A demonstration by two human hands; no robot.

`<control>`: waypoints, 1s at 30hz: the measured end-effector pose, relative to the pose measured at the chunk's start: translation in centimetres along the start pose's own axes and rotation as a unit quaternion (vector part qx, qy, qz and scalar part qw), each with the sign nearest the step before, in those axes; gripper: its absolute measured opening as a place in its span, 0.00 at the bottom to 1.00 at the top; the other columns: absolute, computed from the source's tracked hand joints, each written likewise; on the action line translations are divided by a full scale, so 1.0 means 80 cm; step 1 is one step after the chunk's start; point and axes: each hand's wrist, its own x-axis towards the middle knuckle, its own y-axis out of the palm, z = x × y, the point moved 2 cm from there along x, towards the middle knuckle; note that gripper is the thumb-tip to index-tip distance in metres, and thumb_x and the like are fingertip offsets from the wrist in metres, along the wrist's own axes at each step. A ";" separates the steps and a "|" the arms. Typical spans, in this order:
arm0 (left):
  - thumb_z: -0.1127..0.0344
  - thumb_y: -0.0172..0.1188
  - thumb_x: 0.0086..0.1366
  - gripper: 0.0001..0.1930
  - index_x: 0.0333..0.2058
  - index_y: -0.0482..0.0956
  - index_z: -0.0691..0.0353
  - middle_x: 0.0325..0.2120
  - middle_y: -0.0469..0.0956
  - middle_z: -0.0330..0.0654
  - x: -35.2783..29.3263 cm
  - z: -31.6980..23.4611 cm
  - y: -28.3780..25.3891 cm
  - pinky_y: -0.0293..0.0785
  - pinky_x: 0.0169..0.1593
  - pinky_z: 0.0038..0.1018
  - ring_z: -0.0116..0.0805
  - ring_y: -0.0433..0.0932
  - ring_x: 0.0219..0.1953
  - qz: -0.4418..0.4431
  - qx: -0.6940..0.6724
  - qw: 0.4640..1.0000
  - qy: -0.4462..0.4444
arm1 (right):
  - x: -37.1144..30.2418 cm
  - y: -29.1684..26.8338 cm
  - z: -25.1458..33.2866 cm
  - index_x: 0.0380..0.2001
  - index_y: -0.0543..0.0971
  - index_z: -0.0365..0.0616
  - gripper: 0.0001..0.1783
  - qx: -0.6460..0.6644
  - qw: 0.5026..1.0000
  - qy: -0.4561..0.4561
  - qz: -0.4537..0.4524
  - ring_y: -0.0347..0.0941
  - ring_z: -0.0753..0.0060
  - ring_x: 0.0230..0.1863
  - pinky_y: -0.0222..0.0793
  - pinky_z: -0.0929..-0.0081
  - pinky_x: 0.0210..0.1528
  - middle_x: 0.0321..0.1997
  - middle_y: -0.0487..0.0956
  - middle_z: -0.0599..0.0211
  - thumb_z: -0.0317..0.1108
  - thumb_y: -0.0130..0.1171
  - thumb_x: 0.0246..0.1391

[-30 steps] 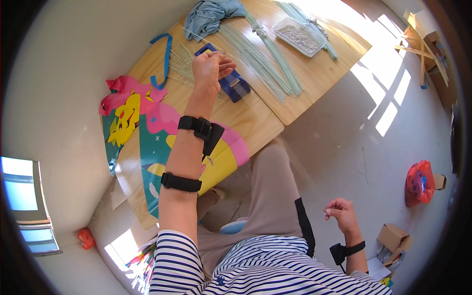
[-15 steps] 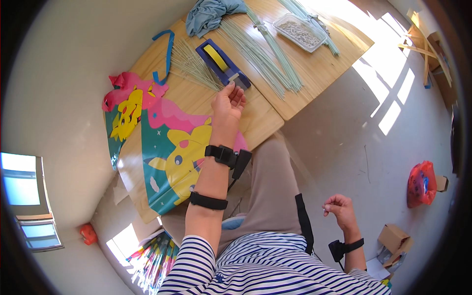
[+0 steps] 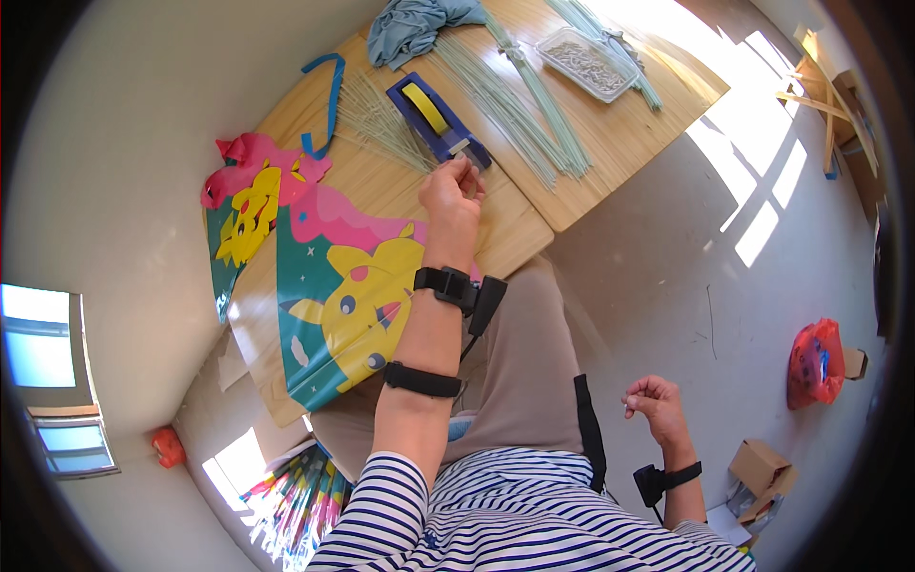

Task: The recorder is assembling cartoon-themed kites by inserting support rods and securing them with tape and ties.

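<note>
On the table, a blue tape dispenser carries a yellow roll of tape. My left hand is at its near, cutter end, thumb and fingers closed in a pinch where the tape comes off; the strip itself barely shows. Below that forearm lies a flat sheet printed with a yellow cartoon figure on green and pink. Off the table to the right, my right hand is closed, with a small white piece showing at its fingertips.
Thin pale sticks lie in bundles across the table. A clear tray holds small white pieces. Also there are a blue cloth, a blue strap and a second cut-out. A red bag and cardboard box stand on the floor.
My left forearm has shifted slightly right, and its fingers have drawn closer together at the dispenser's end. My right hand stays in nearly the same place.
</note>
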 end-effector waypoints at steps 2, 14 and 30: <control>0.73 0.64 0.61 0.04 0.32 0.76 0.60 0.29 0.78 0.38 0.000 0.000 -0.001 0.75 0.40 0.38 0.32 0.77 0.34 0.006 -0.005 1.000 -0.015 | 0.000 0.001 -0.001 0.30 0.78 0.35 0.04 -0.001 1.000 0.000 0.001 0.75 0.74 0.23 0.74 0.76 0.31 0.24 0.79 0.65 0.17 0.59 0.48; 0.80 0.62 0.59 0.06 0.30 0.74 0.64 0.22 0.76 0.40 -0.001 -0.003 0.006 0.71 0.25 0.29 0.32 0.75 0.21 -0.008 -0.011 1.000 0.012 | 0.008 -0.002 -0.003 0.27 0.77 0.35 0.04 -0.059 0.997 -0.037 -0.042 0.74 0.75 0.22 0.73 0.77 0.29 0.22 0.77 0.67 0.17 0.57 0.48; 0.78 0.64 0.60 0.08 0.37 0.75 0.67 0.27 0.75 0.41 -0.028 0.006 -0.002 0.77 0.38 0.34 0.34 0.76 0.30 0.160 -0.062 0.980 -0.097 | -0.006 -0.030 -0.019 0.25 0.75 0.37 0.04 -0.120 0.981 -0.077 -0.132 0.73 0.76 0.21 0.73 0.77 0.27 0.21 0.75 0.69 0.16 0.56 0.47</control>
